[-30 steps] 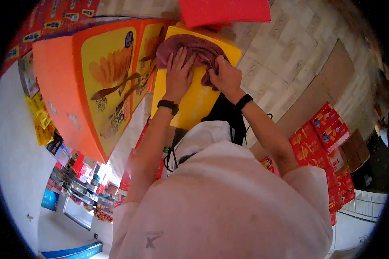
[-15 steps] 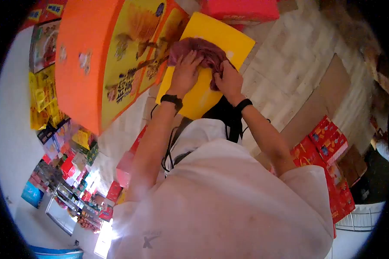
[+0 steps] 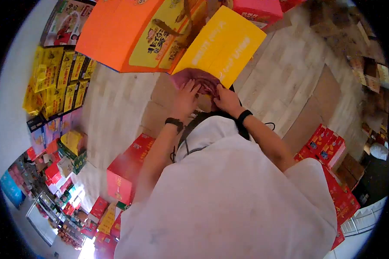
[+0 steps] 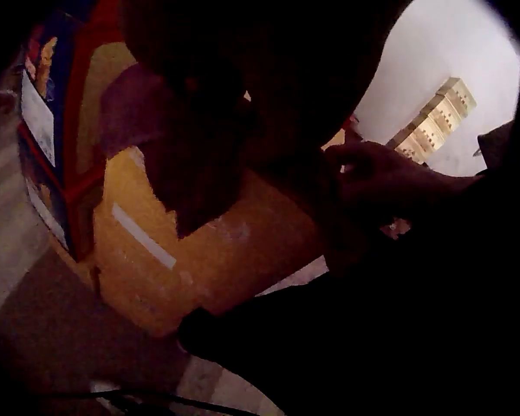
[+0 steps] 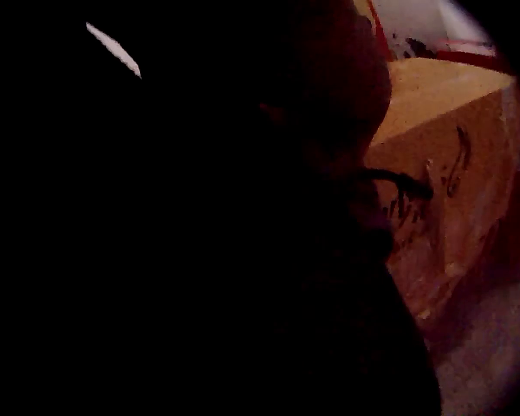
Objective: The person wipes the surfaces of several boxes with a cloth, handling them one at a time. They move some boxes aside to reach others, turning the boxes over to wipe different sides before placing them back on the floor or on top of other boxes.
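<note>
A purple cloth (image 3: 180, 77) lies bunched over the near end of a yellow box (image 3: 227, 43) with pale lettering. My left hand (image 3: 186, 102) rests on the cloth, its fingers extended over the folds. At the cloth's right end my right hand (image 3: 229, 102) grips a fold between thumb and curled fingers. The left wrist view is dark but has the cloth (image 4: 134, 108) hanging down the yellow box's side (image 4: 234, 243), and the right hand (image 4: 377, 173) beyond. Mostly black, the right wrist view leaves only a side of the box (image 5: 468, 147) visible.
A large orange carton (image 3: 116, 34) stands against the yellow box's left. Behind is a red-pink box (image 3: 259, 11). Red cartons (image 3: 328, 144) are stacked at the right, and another red box (image 3: 125, 172) sits by my left arm. Flattened cardboard (image 3: 309, 110) lies on the floor.
Both hands and the cloth have moved toward my body, to the yellow box's near end, baring its lettered top. The head view has shifted, with more floor and shelves showing at left.
</note>
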The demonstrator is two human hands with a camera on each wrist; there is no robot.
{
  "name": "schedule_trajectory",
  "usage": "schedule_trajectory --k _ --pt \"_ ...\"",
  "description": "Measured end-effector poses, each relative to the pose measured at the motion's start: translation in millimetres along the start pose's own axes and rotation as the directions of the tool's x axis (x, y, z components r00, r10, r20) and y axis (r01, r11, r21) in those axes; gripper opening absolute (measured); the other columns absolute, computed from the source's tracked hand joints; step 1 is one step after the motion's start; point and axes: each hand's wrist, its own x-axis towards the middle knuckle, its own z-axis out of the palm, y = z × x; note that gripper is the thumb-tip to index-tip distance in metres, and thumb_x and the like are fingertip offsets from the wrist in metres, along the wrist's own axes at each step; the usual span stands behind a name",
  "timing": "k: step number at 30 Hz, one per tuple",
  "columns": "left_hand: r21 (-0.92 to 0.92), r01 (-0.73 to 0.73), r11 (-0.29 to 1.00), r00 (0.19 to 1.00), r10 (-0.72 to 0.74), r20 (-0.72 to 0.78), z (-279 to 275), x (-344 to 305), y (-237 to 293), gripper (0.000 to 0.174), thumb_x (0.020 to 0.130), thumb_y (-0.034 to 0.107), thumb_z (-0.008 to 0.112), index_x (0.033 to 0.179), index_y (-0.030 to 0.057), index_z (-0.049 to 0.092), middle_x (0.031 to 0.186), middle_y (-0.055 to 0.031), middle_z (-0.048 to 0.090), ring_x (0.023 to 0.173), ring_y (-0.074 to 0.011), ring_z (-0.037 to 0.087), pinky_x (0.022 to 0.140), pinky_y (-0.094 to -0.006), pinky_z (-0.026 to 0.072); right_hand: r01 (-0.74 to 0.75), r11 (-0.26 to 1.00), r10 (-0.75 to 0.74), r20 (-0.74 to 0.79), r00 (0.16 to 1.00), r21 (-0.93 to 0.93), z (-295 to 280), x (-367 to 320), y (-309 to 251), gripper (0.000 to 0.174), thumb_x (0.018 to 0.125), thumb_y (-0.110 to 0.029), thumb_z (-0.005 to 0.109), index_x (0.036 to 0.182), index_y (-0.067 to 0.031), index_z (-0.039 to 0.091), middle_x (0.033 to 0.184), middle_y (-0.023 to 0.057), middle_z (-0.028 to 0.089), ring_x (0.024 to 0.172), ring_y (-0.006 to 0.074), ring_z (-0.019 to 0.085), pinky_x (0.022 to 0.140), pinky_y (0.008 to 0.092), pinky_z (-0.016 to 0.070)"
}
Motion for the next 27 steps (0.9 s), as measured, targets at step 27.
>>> schedule_trajectory --k 27 --pt "0.115 -0.166 0.979 0.981 0.152 0.12 -42 291 47 0.053 0.081 0.019 0.064 0.131 0.007 0.05 0.143 -0.0266 0.038 0.129 -0.0422 0.041 0.107 -0.049 0.0337 -0.082 0.977 0.124 -0.209 0.97 0.197 -177 163 154 0.037 0.08 -0.032 0.061 0.102 -0.0027 0.056 0.082 0.0197 0.067 0.08 0.0407 0.065 0.07 0.0511 0.052"
